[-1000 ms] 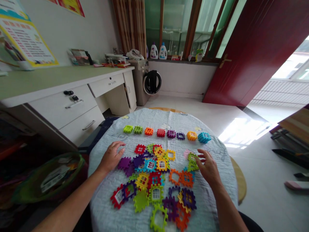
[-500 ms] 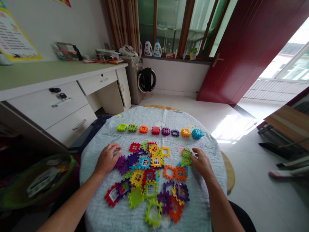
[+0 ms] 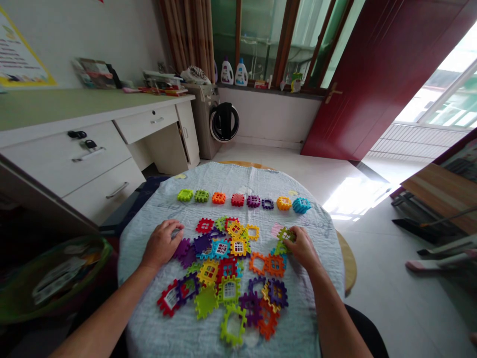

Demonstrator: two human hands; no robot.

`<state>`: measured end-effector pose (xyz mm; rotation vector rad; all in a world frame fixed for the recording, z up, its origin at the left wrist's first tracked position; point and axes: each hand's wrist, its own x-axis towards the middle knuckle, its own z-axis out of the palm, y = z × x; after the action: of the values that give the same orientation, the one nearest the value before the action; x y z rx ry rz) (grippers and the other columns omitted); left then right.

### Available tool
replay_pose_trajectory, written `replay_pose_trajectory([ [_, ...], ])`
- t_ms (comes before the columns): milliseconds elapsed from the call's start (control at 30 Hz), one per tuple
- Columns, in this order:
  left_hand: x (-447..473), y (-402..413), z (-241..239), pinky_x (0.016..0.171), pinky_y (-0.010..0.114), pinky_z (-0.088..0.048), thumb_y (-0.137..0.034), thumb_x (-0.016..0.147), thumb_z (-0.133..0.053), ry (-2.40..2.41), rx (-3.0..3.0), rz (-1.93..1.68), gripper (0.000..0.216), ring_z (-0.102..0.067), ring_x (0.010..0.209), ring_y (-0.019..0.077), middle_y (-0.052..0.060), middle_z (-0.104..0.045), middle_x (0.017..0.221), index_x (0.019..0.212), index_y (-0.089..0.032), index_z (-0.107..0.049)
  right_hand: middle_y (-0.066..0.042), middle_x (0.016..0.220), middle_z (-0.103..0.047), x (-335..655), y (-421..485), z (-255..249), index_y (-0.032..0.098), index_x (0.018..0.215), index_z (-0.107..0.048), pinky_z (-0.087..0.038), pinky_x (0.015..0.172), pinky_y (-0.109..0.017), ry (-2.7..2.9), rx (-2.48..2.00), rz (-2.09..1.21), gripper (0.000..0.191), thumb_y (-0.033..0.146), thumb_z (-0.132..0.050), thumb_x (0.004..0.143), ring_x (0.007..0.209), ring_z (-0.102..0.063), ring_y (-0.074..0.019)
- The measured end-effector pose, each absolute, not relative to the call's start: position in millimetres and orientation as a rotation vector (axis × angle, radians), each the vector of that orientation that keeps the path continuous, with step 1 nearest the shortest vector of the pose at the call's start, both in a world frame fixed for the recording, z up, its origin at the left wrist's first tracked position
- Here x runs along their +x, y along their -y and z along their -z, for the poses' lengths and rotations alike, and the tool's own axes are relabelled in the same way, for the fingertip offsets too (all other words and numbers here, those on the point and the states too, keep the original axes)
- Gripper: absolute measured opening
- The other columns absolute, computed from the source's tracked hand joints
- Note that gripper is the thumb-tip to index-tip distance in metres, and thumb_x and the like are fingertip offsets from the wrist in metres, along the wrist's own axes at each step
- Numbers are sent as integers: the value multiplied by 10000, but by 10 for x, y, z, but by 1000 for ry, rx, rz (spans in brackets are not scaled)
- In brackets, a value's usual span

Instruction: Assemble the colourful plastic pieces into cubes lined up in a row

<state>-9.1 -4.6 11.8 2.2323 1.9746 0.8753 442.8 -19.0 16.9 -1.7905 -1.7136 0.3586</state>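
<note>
A heap of flat, notched plastic tiles [image 3: 227,268] in many colours lies on a round table with a pale blue cloth [image 3: 164,328]. Behind it runs a row of small built blocks [image 3: 238,200], from green at the left to teal at the right. My right hand [image 3: 302,248] is closed on a green tile [image 3: 285,234] at the heap's right edge and lifts it a little. My left hand [image 3: 161,243] rests on the cloth with fingers curled, touching a purple tile [image 3: 183,248] at the heap's left edge.
A white desk with drawers [image 3: 93,149] stands to the left, a green basket [image 3: 48,278] on the floor below it. A washing machine [image 3: 219,122] is at the back, a red door [image 3: 372,74] at the right. Tiled floor lies beyond the table.
My right hand has closed on the green tile and raised it off the heap. My left hand has curled in beside the purple tile. The view has shifted slightly.
</note>
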Motion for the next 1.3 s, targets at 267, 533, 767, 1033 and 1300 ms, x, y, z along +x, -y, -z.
replay_pose_trajectory([
  [267, -126, 24, -55, 985, 418, -453, -346, 837, -462, -1951, 2252, -920, 239, -589, 1033, 257, 95, -634, 1022, 886, -192, -638, -49, 846, -563, 4231, 193, -231, 210, 788, -549, -419, 755, -312, 1737, -1674, -117, 85, 263, -500, 832, 824, -531, -200],
  [533, -133, 27, -50, 971, 415, -458, -347, 842, -469, -1939, 2254, -952, 237, -594, 1013, 255, 93, -635, 1014, 876, -190, -643, -83, 1079, -618, 4244, 244, -239, 202, 1030, -631, -417, 938, -393, 1871, -1649, -327, 279, 388, -571, 831, 1024, -562, -246],
  [767, -145, 28, -41, 985, 419, -452, -402, 859, -474, -1911, 2249, -938, 266, -590, 1023, 250, 86, -632, 1016, 876, -199, -644, -108, 1030, -630, 4175, 228, -162, 164, 1133, -617, -440, 892, -422, 1875, -1826, -244, 444, 384, -651, 749, 954, -570, -266],
  [1033, 208, 88, -417, 1023, 488, -428, -359, 830, -535, -1883, 2249, -1015, 258, -559, 1116, 285, 126, -617, 1136, 973, -178, -652, -109, 1084, -629, 4086, 209, -228, 166, 1216, -532, -481, 871, -422, 1781, -1588, -326, 508, 292, -591, 728, 949, -589, -244],
  [1300, 1304, 236, -919, 1132, 461, -335, -314, 738, -710, -1164, 2360, -624, 600, -441, 1327, 258, 92, -506, 1423, 1305, -236, -529, -70, 1164, -649, 3655, 410, -447, 235, 1340, -422, -522, 805, -366, 1897, -1234, -645, 649, 182, -583, 714, 852, -594, -177],
])
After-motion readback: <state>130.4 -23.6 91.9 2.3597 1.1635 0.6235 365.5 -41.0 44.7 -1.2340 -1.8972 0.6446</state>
